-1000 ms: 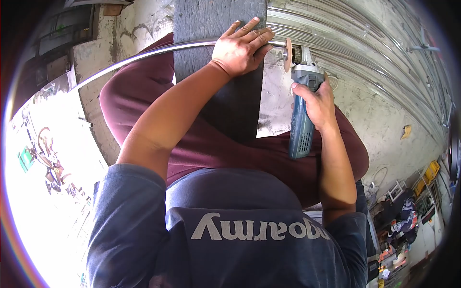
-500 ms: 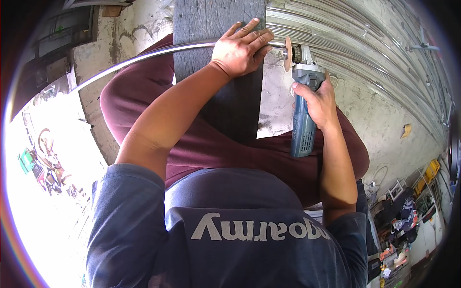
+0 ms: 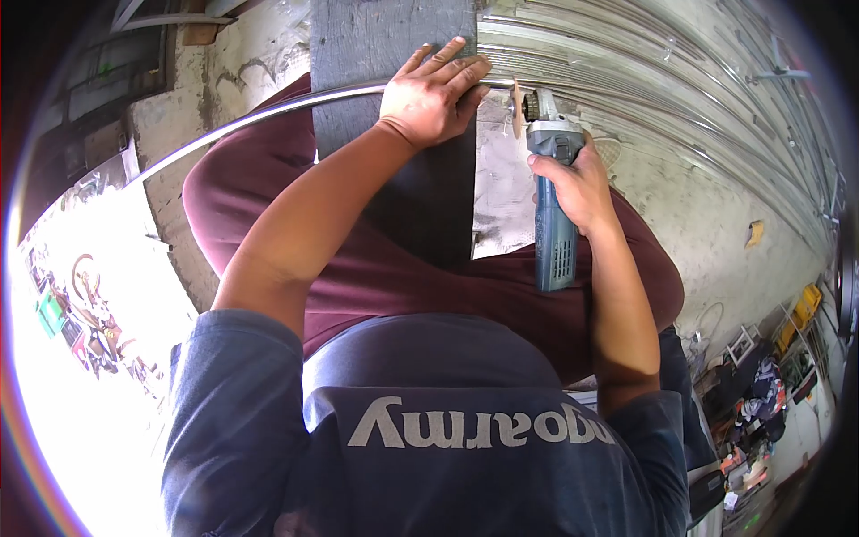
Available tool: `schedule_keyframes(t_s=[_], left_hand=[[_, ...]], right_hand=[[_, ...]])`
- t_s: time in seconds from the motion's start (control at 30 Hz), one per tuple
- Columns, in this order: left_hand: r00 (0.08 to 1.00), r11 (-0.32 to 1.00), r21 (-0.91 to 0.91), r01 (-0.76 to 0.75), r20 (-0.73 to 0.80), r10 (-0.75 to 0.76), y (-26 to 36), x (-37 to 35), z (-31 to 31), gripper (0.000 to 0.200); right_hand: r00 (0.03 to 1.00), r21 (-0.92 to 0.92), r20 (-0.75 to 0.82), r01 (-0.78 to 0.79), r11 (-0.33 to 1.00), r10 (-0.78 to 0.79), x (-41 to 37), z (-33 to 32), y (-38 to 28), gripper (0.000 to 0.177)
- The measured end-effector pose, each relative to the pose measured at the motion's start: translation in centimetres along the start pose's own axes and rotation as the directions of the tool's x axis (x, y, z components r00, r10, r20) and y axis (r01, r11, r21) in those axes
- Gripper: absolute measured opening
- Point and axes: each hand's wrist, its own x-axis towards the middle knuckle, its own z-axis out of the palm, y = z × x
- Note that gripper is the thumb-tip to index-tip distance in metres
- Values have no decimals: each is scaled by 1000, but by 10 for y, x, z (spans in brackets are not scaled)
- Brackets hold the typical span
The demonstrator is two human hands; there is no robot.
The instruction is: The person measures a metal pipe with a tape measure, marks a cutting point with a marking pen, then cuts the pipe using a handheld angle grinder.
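A long shiny metal tube [image 3: 259, 115] lies across a dark wooden board [image 3: 392, 27] between my legs. On the tube, over the board, my left hand [image 3: 429, 97] rests palm down, fingers stretched out and apart. My right hand [image 3: 582, 183] is wrapped round the body of a blue-grey angle grinder [image 3: 555, 242], thumb on its near side. The grinder stands with its head away from me. Its thin brownish cutting disc [image 3: 516, 112] is at the tube's right end, just past the board's edge, overlapping the tube in this view.
Many long metal tubes [image 3: 662, 67] lie along the floor at the upper right. Assorted clutter [image 3: 761, 394] and a yellow item [image 3: 810, 297] are at the lower right. A green box [image 3: 50, 311] stands in the bright area to the left. My crossed legs [image 3: 242, 192] flank the board.
The view has shifted slightly, so board, hands and grinder appear a little further left. Both hands keep their holds, and the disc stays by the tube's end.
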Motion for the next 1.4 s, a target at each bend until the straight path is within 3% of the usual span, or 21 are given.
schedule_keyframes(t_s=[0.13, 0.17, 0.5, 1.13, 1.4], left_hand=[[997, 997, 73, 37, 65, -42, 1, 5, -8, 52], [986, 997, 50, 61, 151, -68, -4, 6, -9, 57], [953, 992, 125, 8, 300, -45, -11, 28, -16, 56], [952, 988, 156, 5, 300, -52, -7, 29, -14, 56], [953, 988, 153, 15, 297, -60, -4, 30, -12, 55]], right_hand=[[999, -3, -43, -33, 999, 32, 6, -4, 12, 75], [999, 14, -45, -29, 999, 29, 6, -6, 13, 75], [999, 119, -18, 37, 992, -35, 8, -4, -1, 70], [996, -90, 12, 88, 992, -87, 10, -2, -22, 81], [995, -94, -19, 98, 991, -101, 10, 3, -14, 89]])
